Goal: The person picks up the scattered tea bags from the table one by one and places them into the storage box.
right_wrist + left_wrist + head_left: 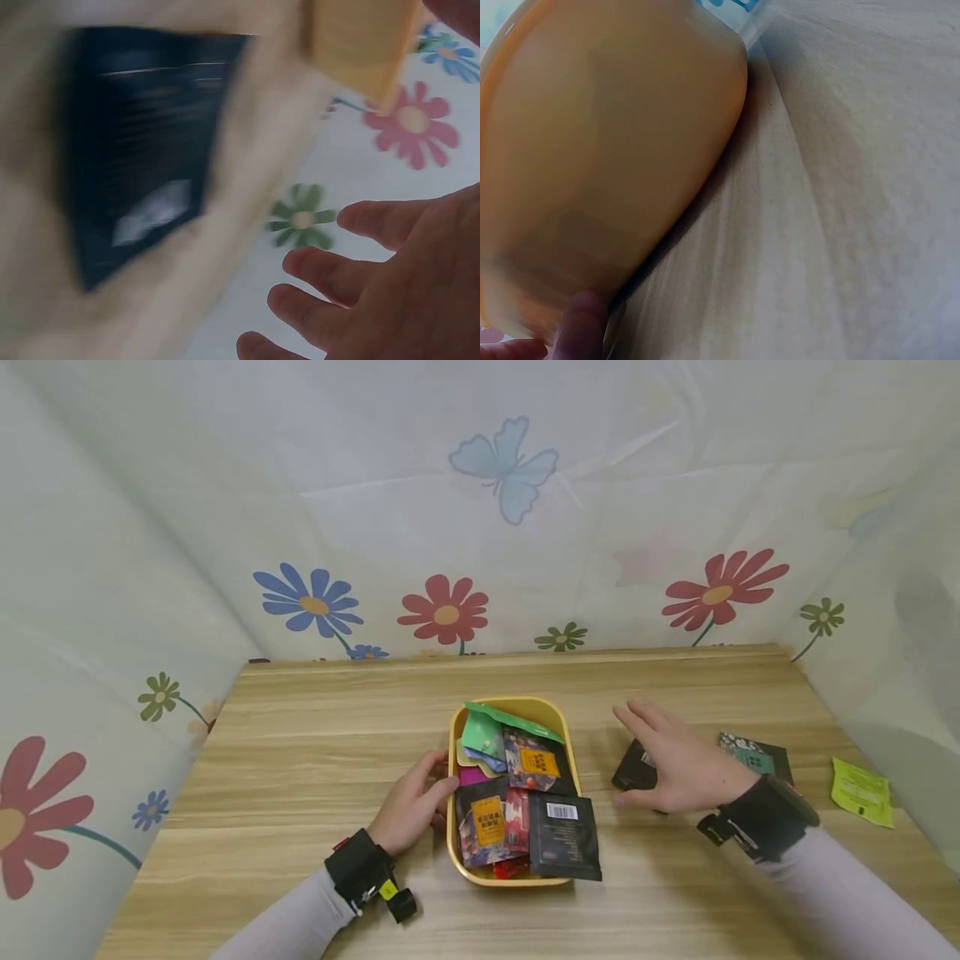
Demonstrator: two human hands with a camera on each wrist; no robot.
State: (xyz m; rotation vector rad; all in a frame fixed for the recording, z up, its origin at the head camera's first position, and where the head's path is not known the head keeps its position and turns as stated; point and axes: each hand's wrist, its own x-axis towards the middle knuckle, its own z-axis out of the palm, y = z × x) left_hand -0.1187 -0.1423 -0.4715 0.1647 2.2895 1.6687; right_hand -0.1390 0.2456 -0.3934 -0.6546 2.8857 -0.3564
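Note:
A yellow basket stands on the wooden table, filled with sachets. On top lie a black sachet with a white barcode label, which overhangs the right rim, and dark patterned sachets with orange labels. A green sachet leans at the back. My left hand touches the basket's left outer wall; its fingertips show against that wall in the left wrist view. Fingers spread, my right hand hovers over another black sachet, partly hidden under it in the head view, and holds nothing.
Right of my right hand lies a dark sachet with a teal label, partly covered by the wrist. A lime-green sachet lies near the table's right edge. Flower-printed cloth hangs behind the table and along both sides.

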